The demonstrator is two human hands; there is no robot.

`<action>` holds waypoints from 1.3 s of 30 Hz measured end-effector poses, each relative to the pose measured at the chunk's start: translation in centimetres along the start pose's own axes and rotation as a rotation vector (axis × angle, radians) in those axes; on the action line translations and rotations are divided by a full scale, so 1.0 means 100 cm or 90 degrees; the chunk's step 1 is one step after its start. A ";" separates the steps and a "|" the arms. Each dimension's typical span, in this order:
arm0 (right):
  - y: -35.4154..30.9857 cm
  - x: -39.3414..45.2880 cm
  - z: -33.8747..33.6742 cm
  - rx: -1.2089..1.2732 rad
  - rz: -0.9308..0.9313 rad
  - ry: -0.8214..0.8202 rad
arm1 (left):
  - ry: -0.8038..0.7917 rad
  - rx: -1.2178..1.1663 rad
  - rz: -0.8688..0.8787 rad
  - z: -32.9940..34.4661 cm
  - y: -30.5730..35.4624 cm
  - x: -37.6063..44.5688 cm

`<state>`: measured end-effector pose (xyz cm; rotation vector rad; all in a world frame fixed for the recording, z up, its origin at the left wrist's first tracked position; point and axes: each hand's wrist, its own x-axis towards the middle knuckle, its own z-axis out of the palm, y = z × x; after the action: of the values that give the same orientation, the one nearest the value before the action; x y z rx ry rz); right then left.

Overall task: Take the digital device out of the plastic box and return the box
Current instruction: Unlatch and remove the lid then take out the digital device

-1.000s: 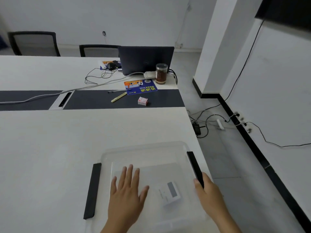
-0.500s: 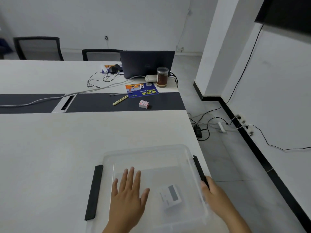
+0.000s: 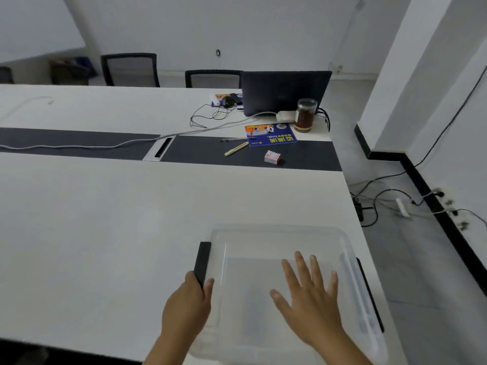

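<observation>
Two hands on the lidded plastic box, latch side first.

The clear plastic box [image 3: 284, 291] sits at the near right corner of the white table [image 3: 105, 233], lid still on, its long axis running away from the person toward the laptop [image 3: 286, 92]. The left hand [image 3: 188, 309] curls over the box's left edge, fingers closed around the near end of the black latch [image 3: 202, 262], likely to unclip it. The right hand [image 3: 311, 299] lies flat on the lid with fingers spread, pointing away, probably bracing the box so it does not slide. The other black latch [image 3: 370, 293] runs along the right side, untouched. The digital device should be inside, but I cannot make it out; the right hand likely covers it, so its heading is unknowable.
</observation>
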<state>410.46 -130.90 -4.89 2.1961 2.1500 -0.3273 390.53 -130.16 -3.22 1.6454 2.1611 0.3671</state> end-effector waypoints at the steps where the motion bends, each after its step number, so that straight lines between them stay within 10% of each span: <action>1: 0.000 0.000 -0.001 0.006 0.004 -0.022 | 0.007 -0.001 0.015 0.000 -0.001 0.002; 15: -0.002 0.000 -0.002 0.008 0.018 -0.019 | -0.158 -0.305 -0.136 -0.012 -0.020 0.015; 20: 0.018 -0.005 -0.021 0.128 -0.069 0.063 | 0.052 -0.123 -0.112 -0.016 -0.016 0.004; 28: 0.074 -0.027 -0.033 0.188 0.244 0.038 | 0.084 -0.120 -0.055 0.000 -0.004 -0.006; 39: 0.070 -0.013 -0.056 0.307 0.166 0.208 | 0.166 -0.210 -0.089 -0.012 -0.005 -0.008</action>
<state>418.01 -131.38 0.00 2.9449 2.0512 -0.5521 389.74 -131.01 -2.25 1.3166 2.2338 0.8851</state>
